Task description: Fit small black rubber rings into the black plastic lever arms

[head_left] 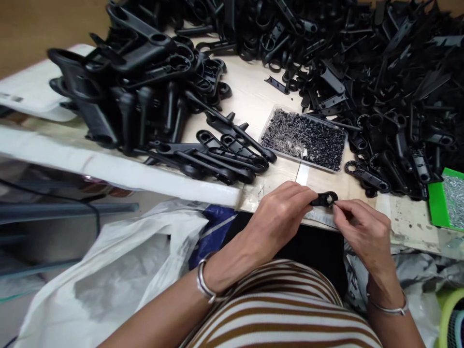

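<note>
Closed around a black plastic arm-like part (324,198), my left hand (281,209) keeps it just above the table's front edge. The part's ringed end sticks out to the right, and the rest of it is hidden in my fingers. My right hand (362,224) is pinched at that ring's right rim; whatever lies between thumb and forefinger is too small to make out. Behind the hands stands a clear tray (322,166) of tiny black and silvery pieces (302,137).
Long black plastic parts (232,154) lie stacked at the left, beneath a taller heap (145,72). More black parts (395,87) cover the back and right. A green box (437,203) of small metal pieces sits far right. A white plastic bag (119,270) hangs below the edge.
</note>
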The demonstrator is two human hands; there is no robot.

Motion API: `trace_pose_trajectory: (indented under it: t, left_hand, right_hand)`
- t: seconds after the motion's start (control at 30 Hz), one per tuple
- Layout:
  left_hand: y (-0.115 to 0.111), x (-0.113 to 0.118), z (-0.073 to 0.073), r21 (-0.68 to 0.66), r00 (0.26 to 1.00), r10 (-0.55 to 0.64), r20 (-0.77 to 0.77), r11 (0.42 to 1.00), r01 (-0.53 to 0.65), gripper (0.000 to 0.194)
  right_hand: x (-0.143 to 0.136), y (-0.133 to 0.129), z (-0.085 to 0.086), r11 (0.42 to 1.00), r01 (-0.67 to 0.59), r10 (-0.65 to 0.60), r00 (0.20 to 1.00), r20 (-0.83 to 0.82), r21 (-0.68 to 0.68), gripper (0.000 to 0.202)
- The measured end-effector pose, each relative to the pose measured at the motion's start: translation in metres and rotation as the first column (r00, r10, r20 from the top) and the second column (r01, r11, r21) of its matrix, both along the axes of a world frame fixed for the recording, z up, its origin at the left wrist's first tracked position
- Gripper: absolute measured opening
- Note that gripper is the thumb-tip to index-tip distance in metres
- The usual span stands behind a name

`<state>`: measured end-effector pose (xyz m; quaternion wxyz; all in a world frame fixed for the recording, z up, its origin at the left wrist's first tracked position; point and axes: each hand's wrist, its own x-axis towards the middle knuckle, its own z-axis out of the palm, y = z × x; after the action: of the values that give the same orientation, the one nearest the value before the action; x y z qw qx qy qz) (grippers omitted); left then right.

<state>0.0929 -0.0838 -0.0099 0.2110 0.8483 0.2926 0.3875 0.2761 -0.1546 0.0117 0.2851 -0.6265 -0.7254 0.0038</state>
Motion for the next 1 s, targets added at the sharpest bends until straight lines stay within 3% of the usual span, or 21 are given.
trace_pose_trajectory:
  t: [0.33,0.5,0.77,0.87,1.0]
  left_hand:
    - [0.0,0.001,-0.004,-0.015,1.0,0.004,0.01,1.0,-0.004,0.007]
    - [0.0,0.001,-0.004,-0.041,1.0,0.006,0.017,0.999,-0.006,0.007]
    - [-0.001,0.002,-0.004,-0.05,0.999,0.007,0.05,0.999,-0.004,0.007]
    - [-0.002,0.002,-0.005,-0.063,0.998,0.02,0.054,0.998,-0.017,0.008]
    - [-0.002,0.001,-0.005,-0.086,0.998,0.015,0.063,0.996,-0.009,0.011]
  right_hand:
    - [-0.007,0.004,0.003,0.999,-0.01,0.004,0.99,0.138,0.042,0.008]
    - [-0.011,0.005,0.006,0.998,-0.037,0.022,0.956,0.293,0.044,0.007]
    - [-0.024,0.001,0.016,0.995,0.023,0.022,0.896,0.444,-0.095,0.019]
    - [-0.022,0.003,0.023,0.974,0.046,0.034,0.939,0.344,-0.223,0.018]
    - [-0.009,0.01,0.029,0.904,0.037,-0.025,0.999,0.034,-0.426,0.018]
